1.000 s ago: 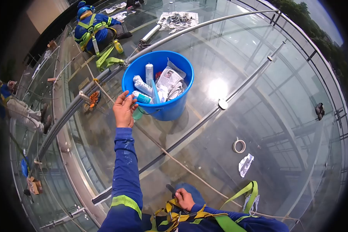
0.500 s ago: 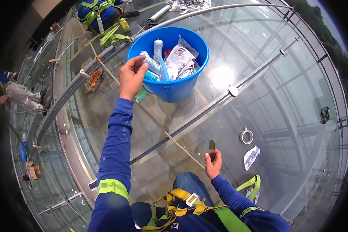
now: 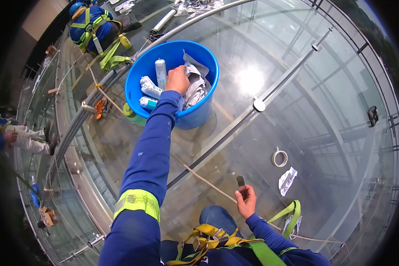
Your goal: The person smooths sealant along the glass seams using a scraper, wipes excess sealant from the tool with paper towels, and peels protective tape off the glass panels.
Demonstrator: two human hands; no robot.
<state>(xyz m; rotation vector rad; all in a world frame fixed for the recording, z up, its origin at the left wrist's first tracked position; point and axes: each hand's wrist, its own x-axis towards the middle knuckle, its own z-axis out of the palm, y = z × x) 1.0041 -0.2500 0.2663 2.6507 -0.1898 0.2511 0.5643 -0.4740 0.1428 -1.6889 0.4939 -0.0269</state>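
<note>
My left hand (image 3: pixel 178 80) reaches into a blue bucket (image 3: pixel 195 119), its fingers curled at the edge of the folded newspaper (image 3: pixel 195 91); the fingertips are partly hidden. Beside it in the bucket are several white sausage-shaped sealant packs (image 3: pixel 160 73), some lying and one upright. Low in front of my body, my right hand (image 3: pixel 246 202) grips a small dark flat blade with a rounded end (image 3: pixel 240 181), which points upward.
A roll of tape (image 3: pixel 279 158) and crumpled paper (image 3: pixel 287 181) lie on the glass at right. A metal rail with a round disc (image 3: pixel 259 105) crosses the surface, and a rope (image 3: pixel 204 179) runs below it. A co-worker in a harness (image 3: pixel 91 26) sits at upper left.
My left hand has moved from above the bucket's left rim down into it, onto the newspaper. The view has shifted, so the bucket appears further left. My right hand still holds the blade.
</note>
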